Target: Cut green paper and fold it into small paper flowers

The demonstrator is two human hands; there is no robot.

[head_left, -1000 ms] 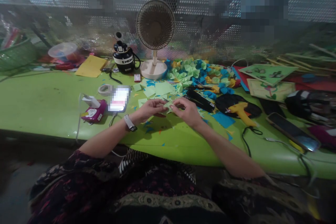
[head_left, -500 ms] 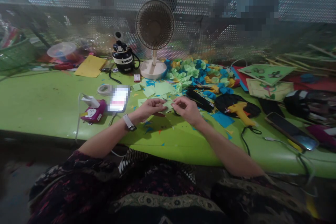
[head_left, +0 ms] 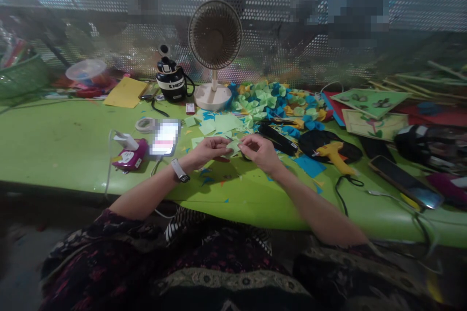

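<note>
Between my two hands is a small piece of light green paper [head_left: 234,146], pinched from both sides a little above the table. My left hand [head_left: 210,150], with a watch [head_left: 180,170] on its wrist, is closed with thumb and fingers on the paper's left edge. On the other edge, my right hand [head_left: 260,152] pinches with its fingertips. A thin dark tip shows by the left fingers; its kind I cannot make out. Behind the hands lie light green paper sheets [head_left: 226,122]. A black stapler [head_left: 278,139] rests just beyond my right hand.
A fan [head_left: 215,39] and a dark bottle [head_left: 170,82] stand at the back, beside a heap of folded paper pieces [head_left: 270,99]. A yellow glue gun [head_left: 333,154] lies right, near a phone [head_left: 404,182]. Left are a lit phone [head_left: 165,137] and a purple power socket [head_left: 132,155].
</note>
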